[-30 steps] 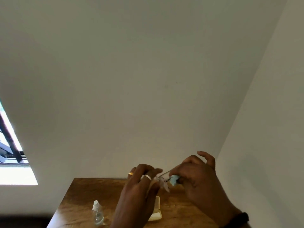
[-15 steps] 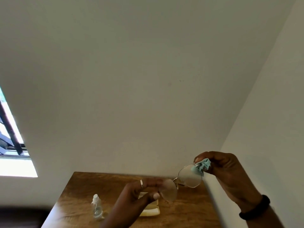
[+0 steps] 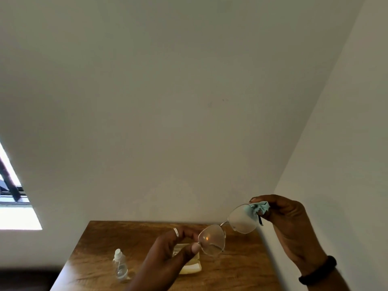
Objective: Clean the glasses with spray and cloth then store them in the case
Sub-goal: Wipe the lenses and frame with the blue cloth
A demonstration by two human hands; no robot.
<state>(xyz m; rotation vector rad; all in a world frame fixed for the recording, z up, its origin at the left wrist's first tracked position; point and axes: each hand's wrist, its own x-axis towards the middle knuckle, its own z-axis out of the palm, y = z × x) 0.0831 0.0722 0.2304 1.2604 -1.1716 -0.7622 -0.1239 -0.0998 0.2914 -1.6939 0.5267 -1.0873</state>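
Fingertips (image 3: 195, 247) of the left hand (image 3: 165, 261), just right of the clear plastic spray bottle (image 3: 120, 267) standing on the grained wooden table (image 3: 100, 244) at lower left, pinch the outer rim of one lens. Partly hidden behind that hand lies the pale, round-cornered case (image 3: 190, 268). The glasses (image 3: 212, 240) are held up across the lower middle of the frame, thin wire round large rounded lenses. At lower right, the right hand (image 3: 294, 225) nips a crumpled pale-blue cloth (image 3: 257, 207) onto the other lens's upper corner. To my eye, light circular wipes would serve best, with bare skin kept off the glass.
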